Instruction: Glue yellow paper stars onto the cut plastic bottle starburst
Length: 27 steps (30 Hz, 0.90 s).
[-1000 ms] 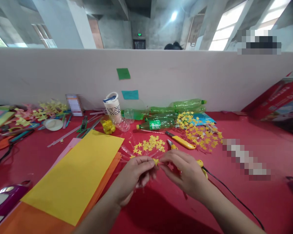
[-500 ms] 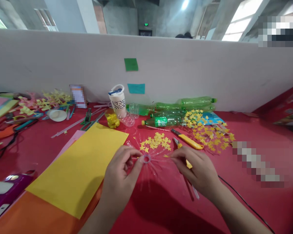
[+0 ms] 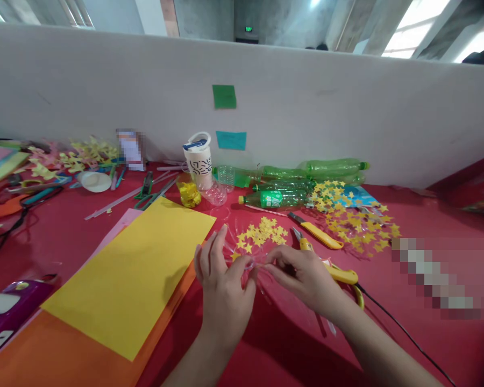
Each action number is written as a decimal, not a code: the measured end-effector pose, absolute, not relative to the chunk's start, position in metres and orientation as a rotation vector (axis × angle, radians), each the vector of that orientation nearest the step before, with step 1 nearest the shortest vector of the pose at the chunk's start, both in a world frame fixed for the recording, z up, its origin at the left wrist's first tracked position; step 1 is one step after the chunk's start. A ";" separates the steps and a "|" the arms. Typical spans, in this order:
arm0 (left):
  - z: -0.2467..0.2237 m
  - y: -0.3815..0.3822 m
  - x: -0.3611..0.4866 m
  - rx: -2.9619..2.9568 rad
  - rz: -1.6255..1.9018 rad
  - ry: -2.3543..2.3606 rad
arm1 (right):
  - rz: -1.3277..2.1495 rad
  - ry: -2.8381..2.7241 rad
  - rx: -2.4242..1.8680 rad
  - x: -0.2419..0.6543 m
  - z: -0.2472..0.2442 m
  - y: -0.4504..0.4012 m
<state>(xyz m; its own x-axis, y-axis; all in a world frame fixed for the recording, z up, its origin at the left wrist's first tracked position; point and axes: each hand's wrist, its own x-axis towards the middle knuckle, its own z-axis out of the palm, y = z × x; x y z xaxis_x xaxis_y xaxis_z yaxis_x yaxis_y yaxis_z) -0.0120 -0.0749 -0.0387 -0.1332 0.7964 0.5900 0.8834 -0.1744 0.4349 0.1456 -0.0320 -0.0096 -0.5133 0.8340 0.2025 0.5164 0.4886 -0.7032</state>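
My left hand (image 3: 228, 290) pinches the small ring-shaped neck of a clear plastic bottle top (image 3: 249, 263) cut into thin spreading strips. Its other fingers are raised and apart. Close on the right, my right hand (image 3: 302, 274) has thumb and forefinger pressed together at a strip beside the ring; the fingertips hide the exact grip. One yellow star (image 3: 235, 257) shows by my left fingers, among the strips. Just beyond the hands lies a pile of yellow paper stars (image 3: 266, 231). A yellow corded tool (image 3: 342, 274) is partly hidden behind my right hand.
Yellow paper (image 3: 133, 274) lies on orange sheets at left, near a purple power strip (image 3: 16, 306). A yellow box cutter (image 3: 320, 235), green bottles (image 3: 282, 200), a white cup (image 3: 199, 164) and a star-tipped bunch (image 3: 358, 223) stand or lie beyond. A low wall (image 3: 306, 107) closes the back.
My right hand has moved left, close to the ring, and the star at its fingertips no longer shows there. My left hand has turned, its outer fingers lifting. The view has shifted slightly.
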 end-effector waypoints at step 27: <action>-0.055 -0.071 -0.013 -2.166 -1.294 -1.926 | 0.994 -2.063 -1.186 0.143 -0.023 -0.030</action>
<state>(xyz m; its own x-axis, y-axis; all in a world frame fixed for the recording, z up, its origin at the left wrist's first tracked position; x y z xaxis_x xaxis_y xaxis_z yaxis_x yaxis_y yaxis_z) -0.0127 -0.0713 -0.0554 -0.0687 0.8412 0.5364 0.8148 -0.2629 0.5167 0.1433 -0.0301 -0.0231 -0.4555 0.8847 0.0995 0.4737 0.3355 -0.8143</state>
